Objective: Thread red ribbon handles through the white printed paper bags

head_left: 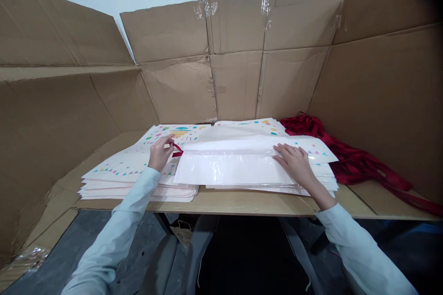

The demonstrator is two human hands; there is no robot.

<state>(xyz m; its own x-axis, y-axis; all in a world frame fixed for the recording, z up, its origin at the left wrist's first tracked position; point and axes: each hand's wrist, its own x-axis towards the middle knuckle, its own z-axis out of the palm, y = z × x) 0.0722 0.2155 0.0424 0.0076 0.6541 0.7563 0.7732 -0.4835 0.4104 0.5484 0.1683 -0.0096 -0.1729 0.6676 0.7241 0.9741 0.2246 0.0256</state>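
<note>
A flat white paper bag (221,166) with a glossy lower strip lies across the stack on the right side of the table. A red ribbon (177,150) sticks out at its left end, pinched between the fingers of my left hand (161,152). My right hand (293,163) rests on the bag's right part with its fingers stretched out. Small coloured triangles show on the bag beyond that hand. Under my left hand is a stack of printed white bags (128,161). More stacked white bags (327,177) are partly hidden beneath the one I touch.
A heap of dark red ribbons (356,159) lies at the right and trails along the table (242,203). Tall cardboard walls (235,83) enclose the back and both sides. Below the front edge, a small brown paper bag (182,233) shows beside grey chair-like parts.
</note>
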